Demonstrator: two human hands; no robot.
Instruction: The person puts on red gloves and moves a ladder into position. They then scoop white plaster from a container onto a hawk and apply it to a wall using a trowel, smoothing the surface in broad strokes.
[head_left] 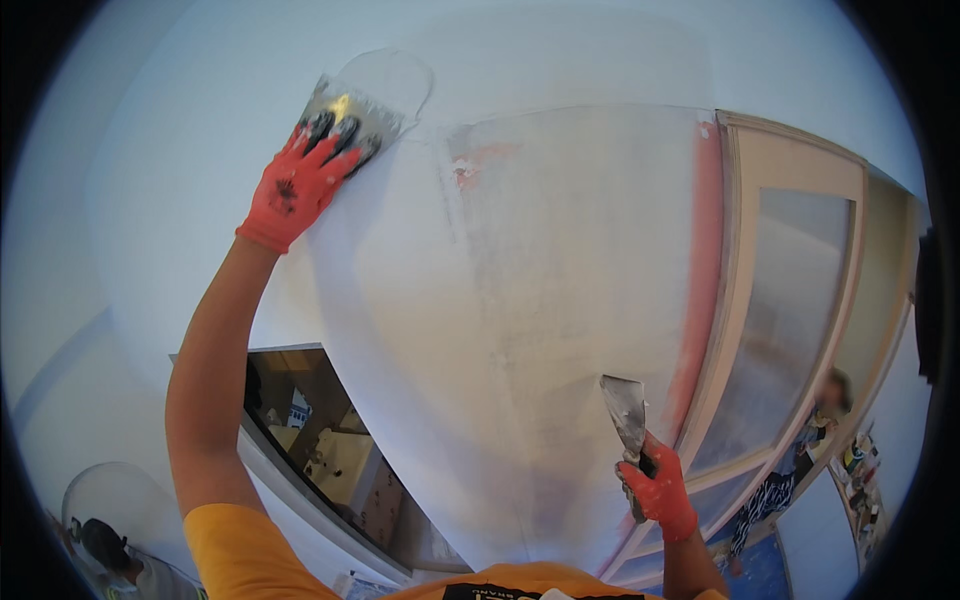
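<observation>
My left hand (pixel 300 190), in a red glove with dark fingertips, reaches high up the wall. Its fingers lie over a wide metal filling blade (pixel 366 103) smeared with filler, which is against the white wall surface. The thumb is hidden. Beside the blade is a rounded outline of fresh filler (pixel 405 78). Lower and to the right, my right hand (pixel 662 492), gloved alike, is closed round the handle of a putty knife (pixel 627 408). Its blade points up, with some filler on it. Between the hands is a patchy grey-beige wall panel (pixel 570 260) with reddish marks.
A wooden-framed door (pixel 738 200) with a frosted pane stands at right, a pink strip beside it. At lower left, a dark-framed opening or mirror (pixel 330 430) shows a basin. One person in a dark cap (pixel 105 545) is at lower left; another person (pixel 800 450) is at right near cluttered shelves.
</observation>
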